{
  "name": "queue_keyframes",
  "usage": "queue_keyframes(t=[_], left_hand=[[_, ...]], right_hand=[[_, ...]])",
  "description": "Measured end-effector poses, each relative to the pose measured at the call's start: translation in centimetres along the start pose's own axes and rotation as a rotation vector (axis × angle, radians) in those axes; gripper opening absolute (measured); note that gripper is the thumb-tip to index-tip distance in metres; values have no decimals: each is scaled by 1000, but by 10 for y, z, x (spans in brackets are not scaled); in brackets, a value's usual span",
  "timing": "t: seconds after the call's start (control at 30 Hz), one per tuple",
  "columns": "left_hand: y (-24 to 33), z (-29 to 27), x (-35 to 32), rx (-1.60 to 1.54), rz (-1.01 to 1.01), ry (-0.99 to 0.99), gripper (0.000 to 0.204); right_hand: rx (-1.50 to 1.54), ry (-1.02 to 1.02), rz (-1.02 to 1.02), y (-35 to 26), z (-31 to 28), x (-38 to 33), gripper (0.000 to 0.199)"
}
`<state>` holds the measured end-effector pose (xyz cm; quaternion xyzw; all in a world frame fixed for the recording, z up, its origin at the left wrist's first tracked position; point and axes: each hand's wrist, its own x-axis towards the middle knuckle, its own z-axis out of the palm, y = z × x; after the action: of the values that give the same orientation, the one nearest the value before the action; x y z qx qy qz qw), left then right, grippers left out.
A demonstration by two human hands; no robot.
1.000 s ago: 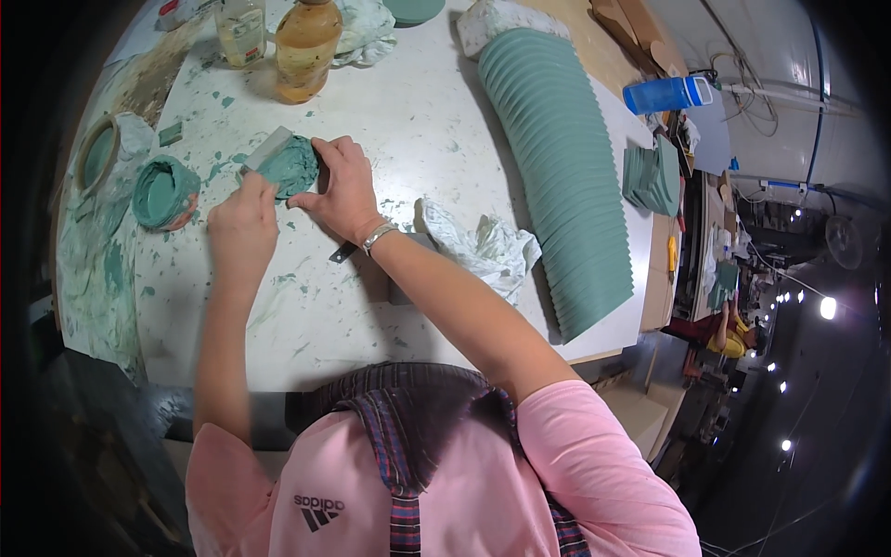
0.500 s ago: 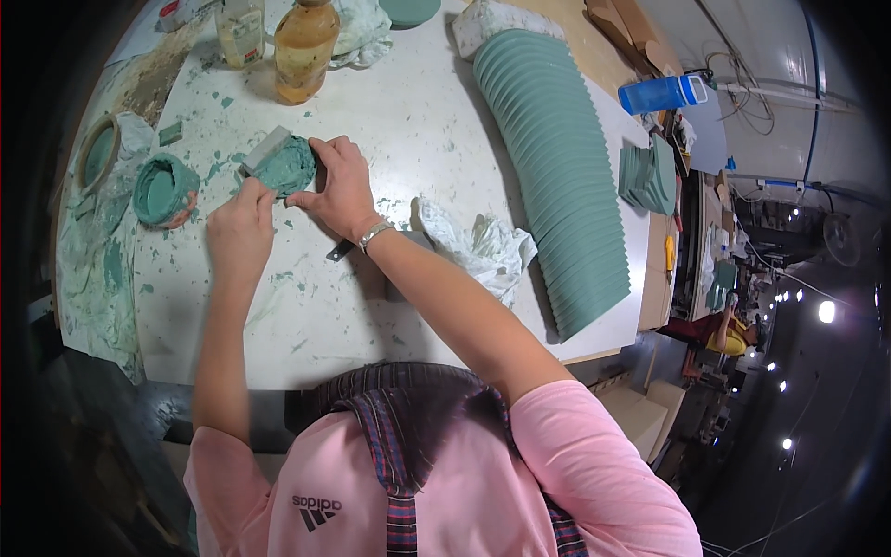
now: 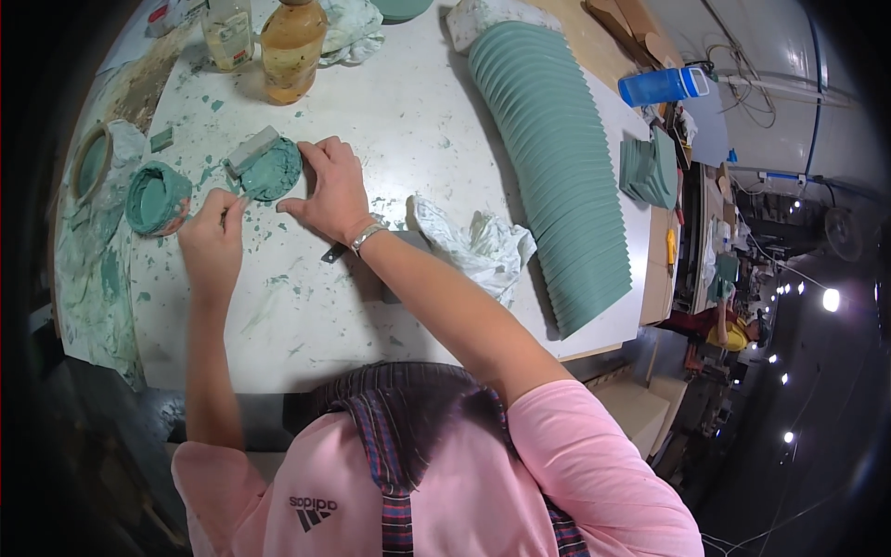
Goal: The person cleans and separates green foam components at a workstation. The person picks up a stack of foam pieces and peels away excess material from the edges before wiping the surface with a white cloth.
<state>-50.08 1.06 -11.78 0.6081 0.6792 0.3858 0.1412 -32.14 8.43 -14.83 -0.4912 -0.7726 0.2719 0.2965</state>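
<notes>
My left hand (image 3: 212, 237) pinches a thin tool (image 3: 239, 202), mostly hidden by the fingers, its end at the lower left edge of a round mound of green paste (image 3: 271, 174). Around the right side of this paste my right hand (image 3: 334, 190) curves, with thumb and fingers at its rim; whatever dish is underneath is hidden. Against the paste's upper left leans a grey rectangular block (image 3: 252, 150). A small tub (image 3: 160, 198), coated and partly filled with green paste, stands left of my left hand.
A long row of green curved plates (image 3: 557, 176) lies on the white board at right. White cloth (image 3: 478, 241) and a dark flat tool (image 3: 336, 251) are near my right forearm. Amber bottle (image 3: 293, 51) and glass jar (image 3: 228, 35) stand behind. A tape roll (image 3: 91, 162) is at far left.
My left hand has moved left and slightly down, away from the grey block. The paste mound and my right hand have shifted slightly left in view.
</notes>
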Motion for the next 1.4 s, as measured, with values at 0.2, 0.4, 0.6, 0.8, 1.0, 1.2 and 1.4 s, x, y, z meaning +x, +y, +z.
queue_keyframes(t=[0.2,0.4,0.6,0.8,1.0,1.2,1.4], left_hand=[[-4,-1,2,98,34,-87,13],[-7,5,0,221,275,-113,12],[-12,8,-5,293,382,-92,11],[-7,-13,9,376,482,-53,10],[-16,-11,11,379,591,-130,11],[-31,2,0,364,575,-69,12],[-52,19,-13,201,212,77,12]], right_hand=[[-32,-20,19,-2,0,1,84],[-24,-3,15,1,5,0,82],[-30,26,5,3,7,0,82],[-13,17,14,6,7,1,81],[-20,11,22,2,8,0,82],[-23,21,6,3,8,-1,80],[-6,15,3,2,6,-1,77]])
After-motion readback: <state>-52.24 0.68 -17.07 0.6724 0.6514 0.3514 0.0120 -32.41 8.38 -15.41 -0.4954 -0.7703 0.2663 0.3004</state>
